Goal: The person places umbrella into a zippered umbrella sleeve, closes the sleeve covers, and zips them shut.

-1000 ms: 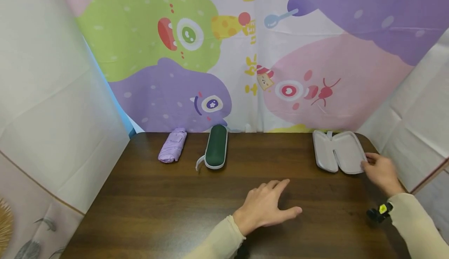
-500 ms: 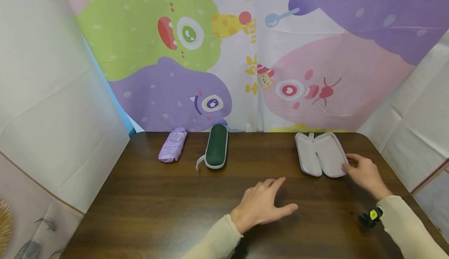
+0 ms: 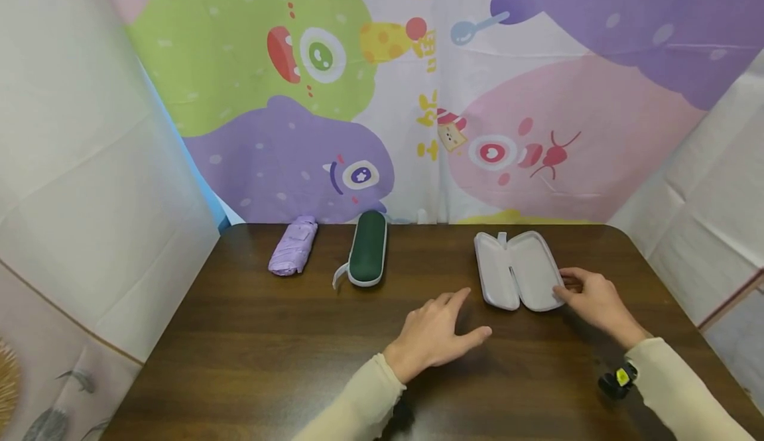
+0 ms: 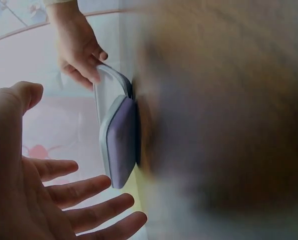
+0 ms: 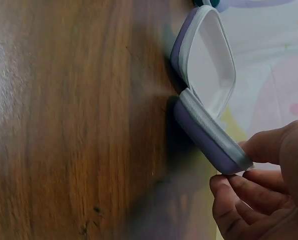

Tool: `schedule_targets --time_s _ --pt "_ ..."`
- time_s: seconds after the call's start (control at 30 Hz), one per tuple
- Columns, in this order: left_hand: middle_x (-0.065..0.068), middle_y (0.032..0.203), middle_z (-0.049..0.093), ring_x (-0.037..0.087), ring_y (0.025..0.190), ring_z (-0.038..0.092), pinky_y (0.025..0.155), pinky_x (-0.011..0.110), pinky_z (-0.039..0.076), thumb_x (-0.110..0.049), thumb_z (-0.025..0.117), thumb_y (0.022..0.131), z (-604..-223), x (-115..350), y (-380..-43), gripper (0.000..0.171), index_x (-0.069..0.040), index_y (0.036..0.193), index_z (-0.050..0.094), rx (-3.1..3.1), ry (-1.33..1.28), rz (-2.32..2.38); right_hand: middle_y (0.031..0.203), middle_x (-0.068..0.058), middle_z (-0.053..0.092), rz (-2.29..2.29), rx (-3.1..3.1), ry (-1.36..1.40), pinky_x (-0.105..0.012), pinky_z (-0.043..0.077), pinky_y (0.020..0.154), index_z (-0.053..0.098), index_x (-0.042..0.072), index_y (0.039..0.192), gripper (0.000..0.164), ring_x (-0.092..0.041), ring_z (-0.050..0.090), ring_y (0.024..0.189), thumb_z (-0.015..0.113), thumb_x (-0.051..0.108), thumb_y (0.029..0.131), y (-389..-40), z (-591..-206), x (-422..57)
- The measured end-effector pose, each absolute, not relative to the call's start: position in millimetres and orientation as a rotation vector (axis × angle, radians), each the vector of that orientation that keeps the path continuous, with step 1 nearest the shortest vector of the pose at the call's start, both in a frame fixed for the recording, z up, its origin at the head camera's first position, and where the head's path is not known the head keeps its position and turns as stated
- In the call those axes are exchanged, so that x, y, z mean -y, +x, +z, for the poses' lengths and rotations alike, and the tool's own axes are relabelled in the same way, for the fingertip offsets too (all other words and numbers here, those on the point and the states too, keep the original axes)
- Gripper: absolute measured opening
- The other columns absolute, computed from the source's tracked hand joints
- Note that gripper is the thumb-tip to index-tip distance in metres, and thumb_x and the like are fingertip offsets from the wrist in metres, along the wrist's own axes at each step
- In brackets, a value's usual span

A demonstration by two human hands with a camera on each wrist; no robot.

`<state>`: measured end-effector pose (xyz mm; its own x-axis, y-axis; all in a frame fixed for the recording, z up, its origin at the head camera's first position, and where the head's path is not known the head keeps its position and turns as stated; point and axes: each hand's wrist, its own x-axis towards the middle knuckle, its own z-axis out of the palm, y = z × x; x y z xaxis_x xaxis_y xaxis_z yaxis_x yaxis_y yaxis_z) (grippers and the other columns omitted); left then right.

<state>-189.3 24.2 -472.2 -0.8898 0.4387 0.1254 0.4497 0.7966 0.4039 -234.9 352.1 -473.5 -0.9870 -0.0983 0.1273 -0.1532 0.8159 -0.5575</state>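
A zip case (image 3: 537, 272), purple outside and pale grey inside, lies spread open on the right half of the table. My right hand (image 3: 599, 302) pinches its right edge, the thumb on the inner rim and the fingers under the purple shell (image 5: 208, 140). The case's inside shows only its pale lining and a small dark slot along the fold. My left hand (image 3: 431, 335) hovers left of the case with fingers spread and nothing in it; in the left wrist view its fingers (image 4: 89, 190) appear straight and apart from the case.
A closed dark green case (image 3: 368, 249) with a pale zip edge and wrist strap stands near the table's back edge. Left of it lies a folded purple umbrella (image 3: 294, 245). A printed cloth (image 3: 406, 96) hangs behind the brown table (image 3: 268, 361).
My right hand has slid the opened zip case leftward and slightly toward me across the table. My left hand has drifted a little to the left. The green case and umbrella have stayed put.
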Motion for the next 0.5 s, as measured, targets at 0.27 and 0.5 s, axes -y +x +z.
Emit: schedule_targets --time_s 0.27,0.5 --pt "0.010 0.142 0.063 0.029 0.120 0.067 0.087 0.048 0.060 -0.069 0.050 0.097 -473 -13 -206 0.077 -0.016 0.153 0.048 2.940 -0.695 -0.662 0.111 -0.028 0.073 0.959 2.928 0.247 -0.026 0.055 0.065 0.062 -0.013 0.127 0.045 -0.034 0.073 0.093 0.073 0.016 0.095 -226 -474 -336" --pt "0.012 0.145 0.060 0.030 0.124 0.065 0.092 0.048 0.058 -0.065 0.052 0.099 -477 -9 -217 0.075 -0.014 0.154 0.047 2.956 -0.652 -0.682 0.112 -0.027 0.072 1.068 2.932 0.282 -0.025 0.056 0.060 0.061 -0.012 0.129 0.046 -0.025 0.072 0.087 0.074 0.016 0.094 -216 -474 -324"
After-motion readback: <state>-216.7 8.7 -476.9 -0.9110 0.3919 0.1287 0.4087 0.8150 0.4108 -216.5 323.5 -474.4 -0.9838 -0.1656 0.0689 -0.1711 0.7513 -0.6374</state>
